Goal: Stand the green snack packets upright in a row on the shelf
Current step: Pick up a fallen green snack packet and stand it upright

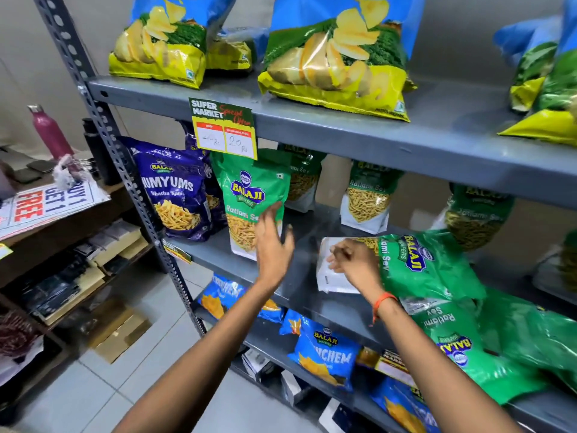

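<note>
On the middle grey metal shelf point(312, 295), a green foil snack packet with a white base point(254, 195) stands upright near the left, just right of a purple foil snack bag point(175, 189). The left hand point(274, 245) is spread open with fingers extended, its fingertips resting against the lower right front of that upright green packet; it grips nothing.

To the right, the right hand point(352, 260) is partly curled, its fingers pinching the white bottom edge of a second green packet lying on its side point(427, 260) near the shelf's front. An orange thread band point(382, 303) circles that wrist. Just right and nearer, another green packet point(462, 348) lies flat with its print upside down, overlapping the shelf's front edge, and more crumpled green foil point(537, 335) lies to the far right.

Farther back on the same shelf, three more green packets stand upright: one point(304, 179) behind the first, one point(370, 195) at centre, and one point(477, 214) to the right, tilted.

A yellow and green price card point(223, 128) hangs from the upper shelf's edge. Blue and yellow chip bags point(337, 57) sit on the top shelf; blue snack packets point(324, 354) lie on the shelf below.
</note>
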`<state>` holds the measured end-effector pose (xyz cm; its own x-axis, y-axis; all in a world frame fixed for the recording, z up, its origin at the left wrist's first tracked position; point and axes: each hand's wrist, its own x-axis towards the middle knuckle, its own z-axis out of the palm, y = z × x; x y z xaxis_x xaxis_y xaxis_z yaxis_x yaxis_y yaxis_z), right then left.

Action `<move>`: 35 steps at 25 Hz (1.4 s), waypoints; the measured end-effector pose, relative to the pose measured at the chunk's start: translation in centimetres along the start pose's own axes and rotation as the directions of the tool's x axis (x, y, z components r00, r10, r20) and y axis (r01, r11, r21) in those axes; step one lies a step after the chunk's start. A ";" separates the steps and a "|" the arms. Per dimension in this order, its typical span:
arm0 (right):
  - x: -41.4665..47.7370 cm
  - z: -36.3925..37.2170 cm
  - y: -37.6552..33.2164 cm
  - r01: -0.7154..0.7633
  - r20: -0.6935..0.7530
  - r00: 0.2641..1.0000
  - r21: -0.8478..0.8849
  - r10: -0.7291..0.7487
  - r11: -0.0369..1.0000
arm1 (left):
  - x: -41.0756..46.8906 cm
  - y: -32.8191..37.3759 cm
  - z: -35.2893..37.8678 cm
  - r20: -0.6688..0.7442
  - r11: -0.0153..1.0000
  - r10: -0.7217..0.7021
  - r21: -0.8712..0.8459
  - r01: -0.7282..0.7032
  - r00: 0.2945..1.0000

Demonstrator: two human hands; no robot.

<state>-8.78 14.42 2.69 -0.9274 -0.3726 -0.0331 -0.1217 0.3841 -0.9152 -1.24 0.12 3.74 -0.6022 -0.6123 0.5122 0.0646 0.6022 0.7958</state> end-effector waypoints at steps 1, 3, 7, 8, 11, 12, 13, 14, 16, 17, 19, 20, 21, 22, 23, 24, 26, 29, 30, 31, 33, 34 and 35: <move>-0.8 -1.0 0.8 -0.108 0.039 0.994 0.095 0.105 0.990 | -0.5 0.5 1.0 0.083 0.999 -0.004 -0.039 0.007 0.997; -2.8 -2.3 2.1 -0.352 0.203 0.925 0.142 0.320 0.925 | -0.4 0.5 3.6 0.289 0.997 -0.062 -0.019 0.071 0.955; -4.9 -2.1 4.0 -0.588 0.366 0.799 0.313 0.477 0.746 | 0.7 -0.2 7.8 0.612 0.933 -0.353 0.289 0.215 0.707; -4.6 -1.7 4.3 -0.575 0.326 0.818 0.457 0.474 0.678 | 0.7 -0.4 8.2 0.660 0.921 -0.389 0.289 0.261 0.643; -3.5 -0.2 4.0 -0.456 0.210 0.865 0.708 0.456 0.540 | 0.7 -3.5 9.0 0.708 0.899 -0.408 0.202 0.389 0.577; -3.2 0.2 4.0 -0.431 0.166 0.871 0.711 0.462 0.556 | 0.6 -4.7 9.2 0.704 0.880 -0.420 0.161 0.446 0.573; -2.9 0.6 4.1 -0.403 0.125 0.879 0.709 0.460 0.578 | 0.6 -5.2 8.8 0.705 0.856 -0.431 0.121 0.503 0.564; -2.5 0.6 4.2 -0.382 0.093 0.888 0.696 0.451 0.608 | 0.6 -5.3 8.3 0.710 0.838 -0.422 0.069 0.541 0.564; -1.9 0.1 4.5 -0.311 0.002 0.917 0.628 0.398 0.714 | 0.5 -4.0 6.4 0.715 0.815 -0.406 0.003 0.579 0.569; -1.3 -0.4 4.9 -0.253 -0.070 0.934 0.563 0.350 0.787 | 0.5 -4.5 6.1 0.720 0.822 -0.396 0.001 0.569 0.570; -0.5 -1.6 5.2 -0.147 -0.156 0.962 0.393 0.223 0.908 | 0.2 -5.2 5.6 0.734 0.840 -0.395 0.046 0.540 0.552; -0.2 -2.3 5.1 -0.126 -0.147 0.973 0.311 0.178 0.942 | -0.1 -6.1 6.0 0.727 0.855 -0.405 0.086 0.511 0.555; -0.3 -3.1 4.7 -0.112 -0.123 0.982 0.238 0.145 0.965 | -0.2 -7.4 6.6 0.718 0.874 -0.404 0.122 0.470 0.567; -0.2 -3.7 4.6 -0.120 -0.093 0.986 0.161 0.136 0.980 | -0.2 -7.9 6.9 0.699 0.888 -0.405 0.147 0.436 0.590; 0.2 -4.1 4.7 -0.117 -0.062 0.990 0.114 0.125 0.986 | -0.2 -7.6 6.6 0.683 0.895 -0.395 0.137 0.424 0.614; 0.2 -4.3 4.6 -0.125 -0.038 0.991 0.081 0.128 0.989 | -0.3 -6.5 6.2 0.670 0.895 -0.382 0.097 0.435 0.636; 0.4 -4.2 4.9 -0.134 -0.029 0.990 0.034 0.135 0.990 | 0.0 -4.2 5.6 0.688 0.890 -0.356 0.043 0.453 0.633; 0.8 -4.1 5.4 -0.142 -0.050 0.989 -0.025 0.141 0.989 | 0.7 -3.6 6.2 0.756 0.910 -0.285 0.022 0.413 0.589; 0.7 -4.2 5.2 -0.153 -0.049 0.987 -0.048 0.150 0.987 | 0.7 -3.4 6.2 0.769 0.912 -0.277 0.021 0.410 0.576; 0.8 -4.2 5.3 -0.147 -0.045 0.989 -0.066 0.144 0.987 | 0.6 -3.6 6.1 0.765 0.914 -0.278 0.024 0.405 0.581; 0.5 -4.1 5.4 -0.165 -0.032 0.986 -0.112 0.163 0.980 | 0.1 -4.3 5.8 0.744 0.917 -0.287 0.031 0.398 0.604; 0.1 -3.9 5.3 -0.180 -0.020 0.984 -0.124 0.179 0.976 | -0.2 -4.6 5.5 0.735 0.912 -0.303 0.039 0.409 0.606; -0.3 -3.7 5.3 -0.177 -0.007 0.984 -0.132 0.177 0.975 | -0.6 -4.6 4.9 0.730 0.910 -0.310 0.042 0.413 0.609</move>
<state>-10.45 19.66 -0.65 -0.9366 -0.2929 -0.1922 -0.0013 0.5517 -0.8341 -5.03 0.26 -1.79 -0.9677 -0.1856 -0.1706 -0.2232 0.3168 0.9218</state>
